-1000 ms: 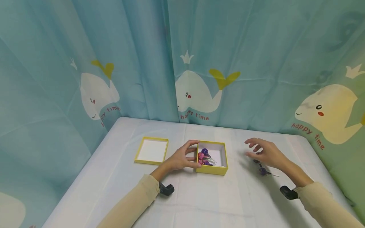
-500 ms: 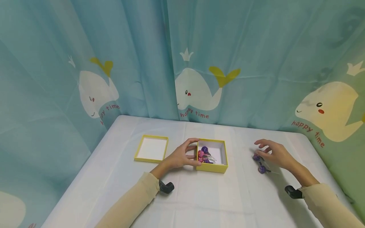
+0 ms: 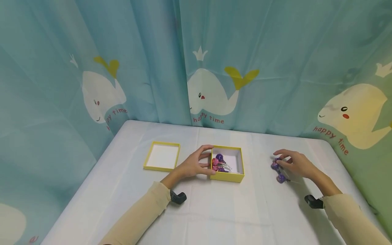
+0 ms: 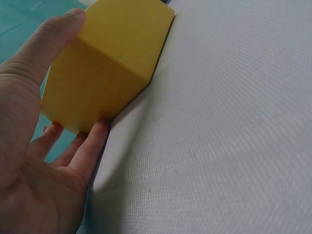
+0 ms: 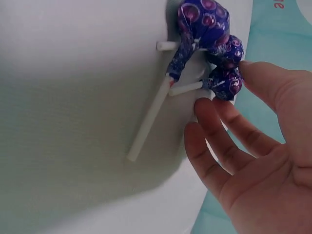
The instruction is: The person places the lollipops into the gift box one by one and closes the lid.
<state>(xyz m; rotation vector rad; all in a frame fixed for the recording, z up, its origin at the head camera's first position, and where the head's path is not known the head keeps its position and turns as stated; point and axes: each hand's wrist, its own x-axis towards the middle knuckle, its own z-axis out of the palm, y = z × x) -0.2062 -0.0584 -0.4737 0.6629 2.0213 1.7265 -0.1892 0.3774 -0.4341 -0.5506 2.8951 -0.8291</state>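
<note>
A yellow box [image 3: 228, 177] with a white inside stands on the table, holding several lollipops [image 3: 215, 161] in purple and pink wrappers. My left hand [image 3: 193, 165] grips the box's left side, thumb [image 4: 53, 39] at the front corner and fingers around the side and back. To the right, purple-wrapped lollipops with white sticks lie in a row. At the far end of that row, my right hand [image 3: 295, 164] pinches a purple lollipop [image 5: 226, 84] between thumb and forefinger. The nearest lollipop [image 5: 204, 22] lies in front of it, clear of the fingers.
Left of the box lies a yellow-rimmed lid [image 3: 162, 156], white inside up. A white cloth covers the table [image 3: 229, 211]. Blue curtains [image 3: 156, 61] with whale prints hang behind and at the sides, close to the table's back edge.
My right hand has moved slightly right and down onto the far purple lollipop, and thumb and forefinger have closed on it. My left hand stays on the box.
</note>
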